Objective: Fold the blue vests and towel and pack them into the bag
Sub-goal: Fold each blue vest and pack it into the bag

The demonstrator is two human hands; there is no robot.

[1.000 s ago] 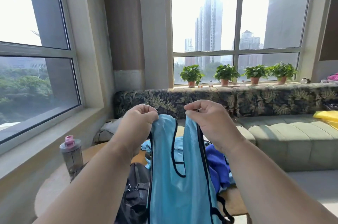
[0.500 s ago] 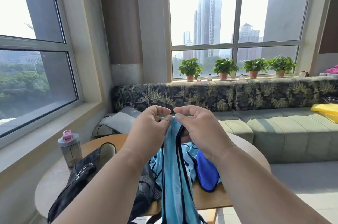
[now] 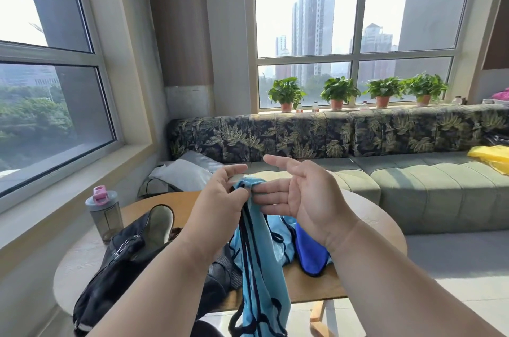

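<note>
One light-blue vest (image 3: pixel 261 276) with dark binding is held up above the tabletop (image 3: pixel 311 284), its two shoulder straps gathered together at the top and pinched in the left hand (image 3: pixel 220 204); the body hangs limp below the tabletop edge. The right hand (image 3: pixel 300 196) is spread, fingers straight, fingertips only touching the strap tops. Fabric is judged thin, very light, soft and somewhat slick; no shape is kept unaided, so folds are likely to slide unless laid flat. Best hold is judged to be at the bound strap tops and the bound hem corners, where the trim gives purchase. Further light-blue vests (image 3: pixel 283 229) are heaped on the tabletop behind; how many cannot be told. One deep-blue towel (image 3: pixel 311 251), judged thicker and less slippery, lies just beside them, draped over the near edge. One black bag (image 3: pixel 121 262), open-mouthed, rests at the left of the tabletop, beside a bottle (image 3: pixel 104 212) with a pink cap
</note>
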